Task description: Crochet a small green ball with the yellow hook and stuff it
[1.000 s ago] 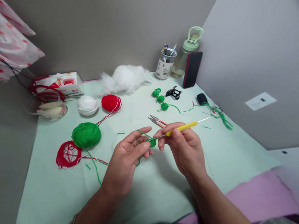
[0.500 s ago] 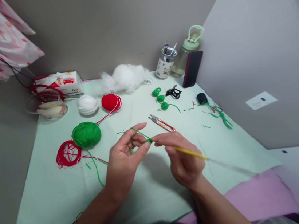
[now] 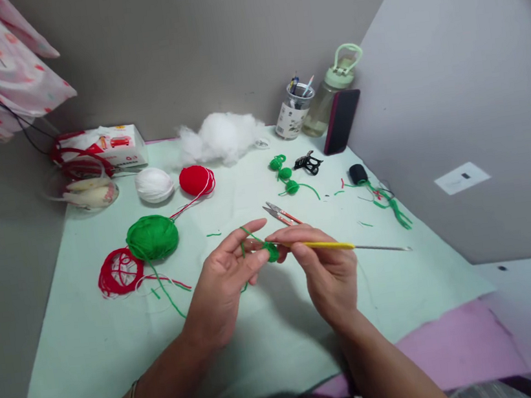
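1. Head view shows both hands raised over the counter, close together, with a small green crocheted piece between their fingertips.
2. Left hand: its thumb and fingers pinch the piece, while the raised forefinger carries a green strand running down to the work.
3. Right hand: it is closed around the yellow handle of a crochet hook, one metal end pointing at the piece and the other sticking out to the right. Whether its fingertips touch the piece cannot be told.
4. Left of the left hand lies a green yarn ball, a strand trailing from it toward the left wrist; a red yarn coil is just beside the ball.
5. Just beyond the right hand's fingers lie thread snips. Farther beyond are small green pieces and, more to the left, white stuffing.
6. The step in hand looks like working a stitch; whether the hook's tip sits in a loop is too small to tell.
7. The next move probably calls for a firm left pinch, an evenly taut strand and a small right-wrist turn to catch the yarn.
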### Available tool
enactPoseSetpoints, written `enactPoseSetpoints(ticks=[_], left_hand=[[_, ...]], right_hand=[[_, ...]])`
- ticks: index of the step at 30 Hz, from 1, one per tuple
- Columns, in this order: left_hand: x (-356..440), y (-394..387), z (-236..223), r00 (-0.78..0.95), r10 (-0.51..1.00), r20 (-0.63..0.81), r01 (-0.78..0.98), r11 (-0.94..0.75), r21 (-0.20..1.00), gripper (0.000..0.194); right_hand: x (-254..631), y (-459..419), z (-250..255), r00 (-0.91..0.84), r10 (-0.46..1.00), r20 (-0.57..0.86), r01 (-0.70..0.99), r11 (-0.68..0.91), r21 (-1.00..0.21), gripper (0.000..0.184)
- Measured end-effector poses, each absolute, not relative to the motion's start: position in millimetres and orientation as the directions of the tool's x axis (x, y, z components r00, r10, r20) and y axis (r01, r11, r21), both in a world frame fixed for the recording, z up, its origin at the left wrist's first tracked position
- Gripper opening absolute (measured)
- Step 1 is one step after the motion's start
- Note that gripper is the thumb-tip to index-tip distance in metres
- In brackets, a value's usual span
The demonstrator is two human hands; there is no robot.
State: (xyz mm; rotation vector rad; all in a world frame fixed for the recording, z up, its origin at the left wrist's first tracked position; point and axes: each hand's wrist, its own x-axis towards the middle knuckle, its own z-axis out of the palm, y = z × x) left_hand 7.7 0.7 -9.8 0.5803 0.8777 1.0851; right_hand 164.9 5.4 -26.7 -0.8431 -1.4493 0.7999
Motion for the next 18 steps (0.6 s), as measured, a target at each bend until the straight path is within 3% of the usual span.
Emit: enactPoseSetpoints(ticks=[4,6,8,11,14,18], left_hand=[[10.1,0.6,-12.8,0.206,0.907,-0.367,-0.535,0.418,0.734,0.041],[8.4,3.3,-14.1,0.291,0.868,-0.402,-0.585,0.494,0.644,0.035],[5.6,6.4,-15.1,0.32,0.852,-0.414,-0.629,0.518,0.58,0.031],[2.8,8.2,-15.7,0.25,0.891,-0.379,-0.621,0.448,0.643,0.032],[3.5,5.9,-15.4,0.228,0.919,-0.322,-0.516,0.394,0.761,0.035],[4.3,3.2,-13.4,0.251,0.916,-0.312,-0.468,0.397,0.789,0.036]], right_hand=[[166.3,-0.3,-33.2,-0.123,0.693,0.711,0.382,0.694,-0.61,0.038],[170.1,0.5,-33.4,-0.157,0.644,0.749,0.416,0.73,-0.541,0.039],[173.8,3.9,-30.8,-0.05,0.744,0.667,0.318,0.645,-0.695,0.029],[175.0,9.5,-26.3,0.055,0.891,0.451,0.055,0.448,-0.892,0.02],[171.6,11.3,-25.7,-0.01,0.925,0.381,-0.05,0.38,-0.924,0.016],[170.8,11.4,-27.6,0.01,0.948,0.319,-0.107,0.318,-0.942,0.017]])
